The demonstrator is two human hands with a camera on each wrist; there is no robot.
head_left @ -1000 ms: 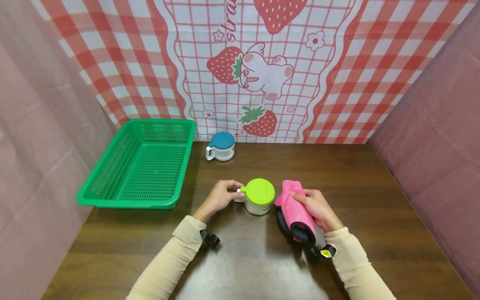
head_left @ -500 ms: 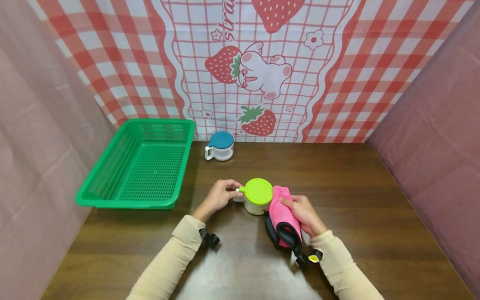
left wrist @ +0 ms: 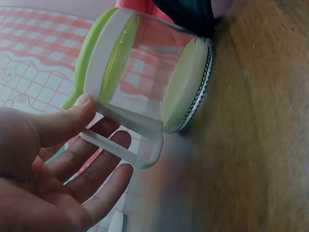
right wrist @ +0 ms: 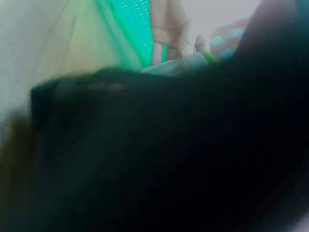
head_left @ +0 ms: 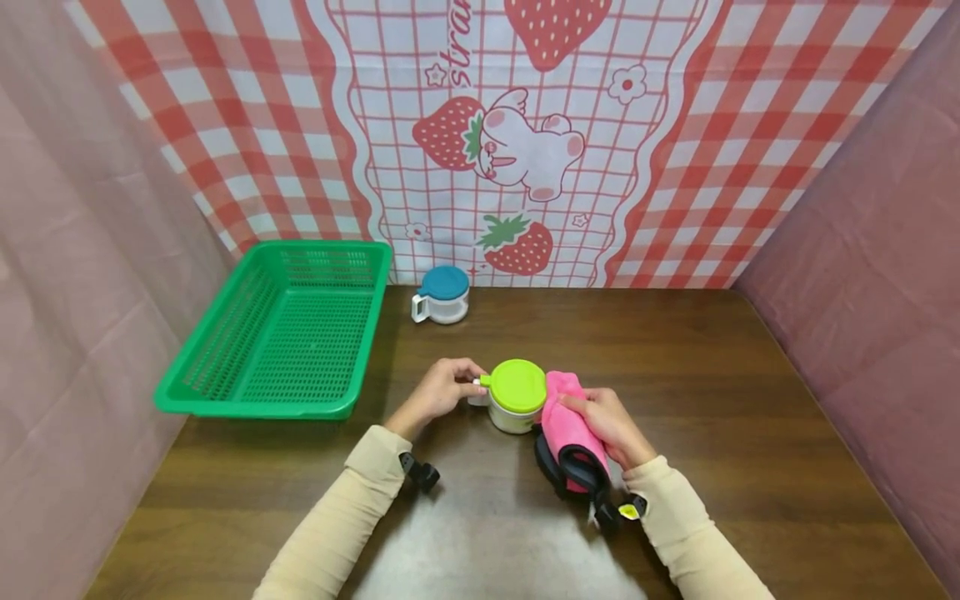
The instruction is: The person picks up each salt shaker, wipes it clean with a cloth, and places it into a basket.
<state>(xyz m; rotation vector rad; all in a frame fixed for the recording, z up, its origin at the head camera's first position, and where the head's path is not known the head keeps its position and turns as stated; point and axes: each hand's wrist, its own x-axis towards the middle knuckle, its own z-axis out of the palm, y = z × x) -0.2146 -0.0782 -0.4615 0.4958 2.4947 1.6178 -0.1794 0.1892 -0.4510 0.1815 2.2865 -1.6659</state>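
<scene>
A clear seasoning jar (head_left: 513, 418) with a lime-green lid stands upright on the table in the head view. My left hand (head_left: 442, 392) pinches its white handle (left wrist: 152, 145) between thumb and fingers, as the left wrist view shows close up. With my right hand (head_left: 611, 425) I grip a folded pink cloth (head_left: 564, 421) with black edging, its upper end right at the jar's right side. The black edging hangs toward the wrist. A dark, blurred shape fills most of the right wrist view and hides the right fingers.
At the left stands a green plastic basket (head_left: 168, 398) with perforated walls. A second jar (head_left: 446, 292), blue-lidded with a white handle, is at the back near the strawberry-print curtain (head_left: 517, 246). Pink curtains flank the brown wooden table (head_left: 712, 375).
My right hand has brought the pink cloth leftward, from apart from the jar to its side. The left hand keeps its pinch on the handle, and the jar stays nearly in place.
</scene>
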